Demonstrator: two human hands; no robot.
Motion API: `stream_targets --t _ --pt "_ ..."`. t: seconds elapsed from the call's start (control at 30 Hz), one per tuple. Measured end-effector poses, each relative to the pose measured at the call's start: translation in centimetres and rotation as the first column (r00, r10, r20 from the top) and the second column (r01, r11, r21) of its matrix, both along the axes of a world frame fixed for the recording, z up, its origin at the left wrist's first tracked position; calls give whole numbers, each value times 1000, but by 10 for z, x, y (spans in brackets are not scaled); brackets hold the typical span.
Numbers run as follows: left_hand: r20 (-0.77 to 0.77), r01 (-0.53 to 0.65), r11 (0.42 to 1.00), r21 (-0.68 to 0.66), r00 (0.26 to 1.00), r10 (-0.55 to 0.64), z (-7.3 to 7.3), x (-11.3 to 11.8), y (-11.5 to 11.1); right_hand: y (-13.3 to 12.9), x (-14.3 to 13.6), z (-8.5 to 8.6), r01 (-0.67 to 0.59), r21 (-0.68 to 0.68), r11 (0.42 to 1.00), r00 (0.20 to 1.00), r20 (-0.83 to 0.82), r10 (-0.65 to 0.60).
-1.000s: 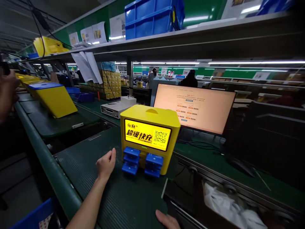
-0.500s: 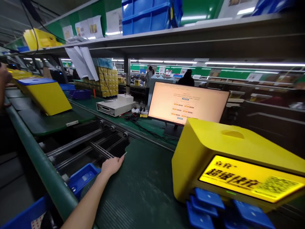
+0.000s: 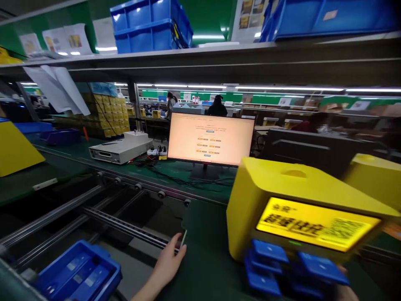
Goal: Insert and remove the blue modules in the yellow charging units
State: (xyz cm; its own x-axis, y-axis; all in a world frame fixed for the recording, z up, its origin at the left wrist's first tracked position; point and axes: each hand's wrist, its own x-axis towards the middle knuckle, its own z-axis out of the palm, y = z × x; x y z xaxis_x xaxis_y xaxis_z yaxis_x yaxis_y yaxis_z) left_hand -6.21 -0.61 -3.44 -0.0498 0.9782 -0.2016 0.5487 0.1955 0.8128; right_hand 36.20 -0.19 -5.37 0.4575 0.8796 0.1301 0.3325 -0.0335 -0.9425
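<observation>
L hand: (image 3: 169, 263) low centre, fingers loosely curled, tips on the left edge of the dark green pallet mat (image 3: 203, 251); holds nothing that I can see.
R hand: only a sliver at bottom right (image 3: 347, 288), under the blue packs; can't tell its grip.
Yellow charging box: (image 3: 282, 188) sits on the mat, right of L hand & apart from it, lit yellow screen (image 3: 316, 223) facing the camera, blurred.
Blue power packs: (image 3: 282, 267) stick out of the slots below the screen.
2nd yellow box: (image 3: 376, 179) just behind/right of the first.
Conveyor rails: (image 3: 94, 213) bare, left of the mat.
Blue bin: (image 3: 78, 271) bottom left, below the rails.
Monitor: (image 3: 211, 140) on the tabletop behind, w/ a grey instrument (image 3: 119, 150) to its left.
Shelf: (image 3: 219, 54) overhead, blue crates (image 3: 150, 25) on it.
Background: other people at far benches.
</observation>
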Motion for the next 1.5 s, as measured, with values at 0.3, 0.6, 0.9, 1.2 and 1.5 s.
stream_targets --t 0.3,0.6,0.9,1.2,1.5 --pt "401 -223 930 293 911 92 20 121 11 16 -58 20 -88 96 991 948 -296 113" --pt "498 -232 946 228 862 91 19 115 23 6 -68 43 -275 162 948 899 -305 313" --pt "355 76 953 293 917 -182 14 85 26 9 -59 7 -316 72 946 949 13 316" --pt "159 17 892 452 982 -99 11 89 36 12 -59 -15 -212 111 971 977 31 210" --pt "538 -252 873 418 843 -14 30 115 43 14 -60 -18 -215 120 969 977 30 213"
